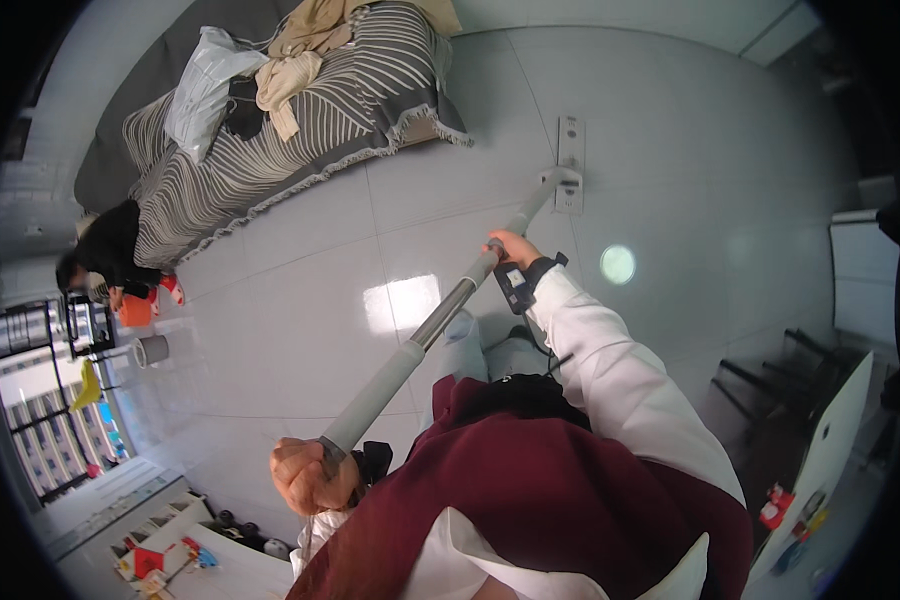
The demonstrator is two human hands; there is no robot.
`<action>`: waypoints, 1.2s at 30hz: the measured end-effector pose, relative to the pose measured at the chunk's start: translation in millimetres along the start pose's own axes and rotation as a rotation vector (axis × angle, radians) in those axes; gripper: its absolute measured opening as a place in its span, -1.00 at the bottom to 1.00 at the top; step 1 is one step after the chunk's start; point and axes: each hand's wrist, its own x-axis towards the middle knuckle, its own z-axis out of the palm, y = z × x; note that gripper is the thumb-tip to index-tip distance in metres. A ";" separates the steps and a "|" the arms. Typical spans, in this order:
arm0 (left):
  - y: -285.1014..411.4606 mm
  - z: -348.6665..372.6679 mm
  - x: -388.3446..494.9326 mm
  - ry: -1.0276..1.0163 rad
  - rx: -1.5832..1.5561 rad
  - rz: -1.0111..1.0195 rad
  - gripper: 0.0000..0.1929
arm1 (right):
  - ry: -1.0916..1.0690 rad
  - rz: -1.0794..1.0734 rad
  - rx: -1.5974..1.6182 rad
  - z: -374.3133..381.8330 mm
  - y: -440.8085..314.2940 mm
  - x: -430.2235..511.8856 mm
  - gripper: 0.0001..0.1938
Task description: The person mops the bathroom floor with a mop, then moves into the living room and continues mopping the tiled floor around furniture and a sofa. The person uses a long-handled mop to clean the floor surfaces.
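My left hand (315, 476) is closed around the upper end of a flat mop's grey and metal handle (379, 386), low on the left. Farther down the pole, my right hand (516, 249) grips it near a joint, with a dark device strapped at the wrist. The pole slants away to the upper right. At its far end the long, narrow mop head (571, 142) lies flat on the pale tiled floor (307, 322). The mop's pad is hidden beneath the head.
A sofa under a striped, fringed cover (375, 82) holds a white plastic bag (208, 90) and clothes. At left, a person in black (109, 240) bends near a small bin (151, 350). A white table (817, 457) and dark chair stand at right; a cluttered desk (225, 562) stands lower left.
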 end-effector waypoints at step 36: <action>-161.5 273.0 233.3 -0.612 0.899 0.303 -0.78 | -0.174 0.185 0.183 218.1 -305.6 57.6 -0.85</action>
